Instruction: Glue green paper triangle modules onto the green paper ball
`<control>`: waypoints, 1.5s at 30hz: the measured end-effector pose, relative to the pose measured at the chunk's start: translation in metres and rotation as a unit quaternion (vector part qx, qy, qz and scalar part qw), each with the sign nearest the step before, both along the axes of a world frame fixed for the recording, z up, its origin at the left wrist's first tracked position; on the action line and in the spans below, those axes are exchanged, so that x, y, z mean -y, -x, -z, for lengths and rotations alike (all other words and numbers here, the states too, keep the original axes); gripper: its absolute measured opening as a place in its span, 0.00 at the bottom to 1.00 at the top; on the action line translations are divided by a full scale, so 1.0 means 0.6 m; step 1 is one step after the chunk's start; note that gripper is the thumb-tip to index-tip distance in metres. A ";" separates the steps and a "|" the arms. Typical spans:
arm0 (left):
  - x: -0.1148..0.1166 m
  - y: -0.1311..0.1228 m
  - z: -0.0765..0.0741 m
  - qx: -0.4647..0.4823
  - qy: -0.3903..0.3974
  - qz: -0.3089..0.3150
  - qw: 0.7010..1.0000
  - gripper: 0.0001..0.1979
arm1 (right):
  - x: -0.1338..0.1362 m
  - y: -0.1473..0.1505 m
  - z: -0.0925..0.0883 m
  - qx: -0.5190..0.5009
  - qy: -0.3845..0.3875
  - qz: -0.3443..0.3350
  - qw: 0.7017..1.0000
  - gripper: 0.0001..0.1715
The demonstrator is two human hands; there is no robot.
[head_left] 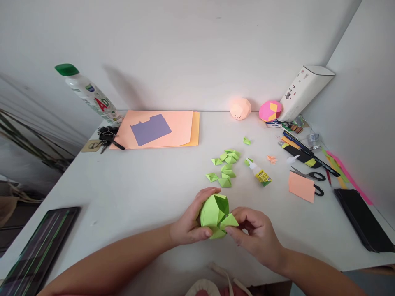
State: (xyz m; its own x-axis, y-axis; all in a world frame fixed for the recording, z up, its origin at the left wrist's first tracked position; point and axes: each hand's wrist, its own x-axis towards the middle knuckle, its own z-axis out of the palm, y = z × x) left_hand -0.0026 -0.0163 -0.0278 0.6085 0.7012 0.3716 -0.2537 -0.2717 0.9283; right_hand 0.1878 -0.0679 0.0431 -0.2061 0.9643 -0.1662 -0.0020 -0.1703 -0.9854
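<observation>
A partly hollow green folded-paper ball point(210, 211) rests in my left hand point(193, 220), whose fingers and thumb curl round its left side. Between the thumb and fingers of my right hand point(254, 234) is a small green folded paper piece point(230, 221), held against the ball's right side. An opening shows at the ball's upper right. Beyond my hands lie several loose green folded paper pieces point(225, 182) in two small groups. A small glue bottle point(261, 174) with a yellow label lies to their right, its white tip over another green piece.
Peach paper sheets point(120, 131) with a purple piece point(151, 130) lie at the back left, near a white bottle point(92, 96). Two finished paper balls point(240, 109) stand by the wall. Scissors point(317, 176), peach squares point(300, 187) and a black case point(364, 220) are right; a tablet point(46, 242) is left.
</observation>
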 end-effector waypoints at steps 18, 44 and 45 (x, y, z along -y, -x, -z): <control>0.000 0.002 -0.002 0.018 -0.009 -0.006 1.000 0.37 | -0.007 -0.002 0.006 -0.064 0.156 -0.007 0.986 0.18; 0.001 0.001 -0.002 0.038 0.008 0.007 0.999 0.37 | -0.011 -0.002 0.008 -0.076 0.138 -0.024 0.987 0.16; 0.001 0.001 -0.001 0.041 0.011 0.008 0.999 0.37 | -0.012 -0.003 0.007 -0.073 0.136 -0.023 0.988 0.16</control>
State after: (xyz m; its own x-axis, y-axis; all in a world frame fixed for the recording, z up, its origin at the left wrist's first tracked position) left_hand -0.0035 -0.0168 -0.0269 0.5877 0.7001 0.4055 -0.3330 -0.2475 0.9099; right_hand 0.1897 -0.0609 0.0392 -0.2899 0.8768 -0.3836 -0.1259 -0.4323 -0.8929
